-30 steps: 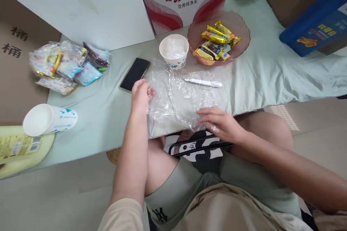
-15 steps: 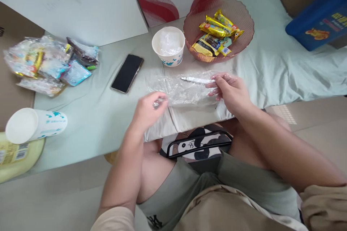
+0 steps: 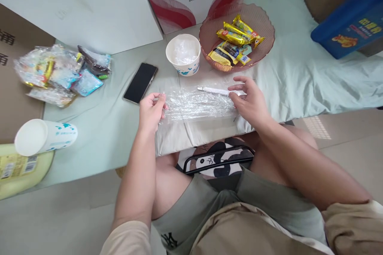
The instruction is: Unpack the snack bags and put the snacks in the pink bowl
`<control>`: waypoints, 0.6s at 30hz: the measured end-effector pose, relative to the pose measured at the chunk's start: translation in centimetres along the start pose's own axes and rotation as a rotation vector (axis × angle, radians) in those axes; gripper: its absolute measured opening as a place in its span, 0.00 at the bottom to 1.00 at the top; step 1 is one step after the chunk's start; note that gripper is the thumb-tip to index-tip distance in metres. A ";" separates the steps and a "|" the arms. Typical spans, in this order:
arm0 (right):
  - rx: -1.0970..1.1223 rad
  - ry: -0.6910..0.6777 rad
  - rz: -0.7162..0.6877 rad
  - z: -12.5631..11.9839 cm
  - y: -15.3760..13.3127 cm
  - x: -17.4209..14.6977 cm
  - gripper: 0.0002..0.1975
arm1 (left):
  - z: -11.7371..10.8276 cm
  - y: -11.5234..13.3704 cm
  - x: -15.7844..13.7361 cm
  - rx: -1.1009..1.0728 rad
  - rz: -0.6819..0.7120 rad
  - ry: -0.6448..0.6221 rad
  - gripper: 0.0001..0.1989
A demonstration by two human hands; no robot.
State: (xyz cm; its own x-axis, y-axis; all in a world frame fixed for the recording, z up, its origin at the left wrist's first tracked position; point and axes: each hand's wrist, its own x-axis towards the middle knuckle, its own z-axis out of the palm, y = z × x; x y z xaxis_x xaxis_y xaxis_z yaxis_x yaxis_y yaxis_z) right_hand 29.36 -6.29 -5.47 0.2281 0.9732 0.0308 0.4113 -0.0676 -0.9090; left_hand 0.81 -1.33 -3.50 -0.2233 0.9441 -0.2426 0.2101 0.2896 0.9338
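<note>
My left hand (image 3: pixel 151 112) pinches the left end of a clear, crinkled plastic bag (image 3: pixel 194 105), which lies flat along the near edge of the table. Toward the bag's right end is my right hand (image 3: pixel 249 99), its thumb and a fingertip on either side of a slim white stick-like tool (image 3: pixel 212 90), perhaps a small utility knife. The tool points left over the bag, and its other end is partly hidden by the fingers. Just behind the bag stands a paper cup (image 3: pixel 185 67) with clear plastic inside.
A pink ribbed bowl (image 3: pixel 267 36) of wrapped snacks stands behind the cup. Left of the bag lies a phone (image 3: pixel 140 82), with a pile of packets (image 3: pixel 56 71) farther left. A second paper cup (image 3: pixel 61 135) lies on its side. A blue container (image 3: pixel 350 28) stands at right.
My left hand has moved left and now grips the bag's end. The bag looks more stretched out. My right hand has shifted slightly left along the white tool, its fingers more spread.
</note>
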 end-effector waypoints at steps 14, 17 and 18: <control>-0.551 0.023 -0.311 0.1 1.4 -0.6 0.35 | -0.2 -2.1 2.3 0.257 0.279 0.136 0.08; -0.644 -0.021 -0.405 0.7 1.0 -1.5 0.35 | 0.0 -2.1 2.5 0.345 0.391 0.173 0.10; -0.662 -0.054 -0.421 0.8 0.9 -1.8 0.35 | 0.1 -2.0 2.6 0.348 0.410 0.157 0.11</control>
State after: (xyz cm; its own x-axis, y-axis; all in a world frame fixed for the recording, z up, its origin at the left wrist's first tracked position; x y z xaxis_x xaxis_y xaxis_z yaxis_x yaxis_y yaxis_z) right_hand 28.59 -7.88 -6.67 -0.1003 0.9541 0.2821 0.8979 0.2089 -0.3875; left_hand -0.08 0.54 -6.03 -0.1905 0.9633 0.1890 0.6056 -0.0362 0.7950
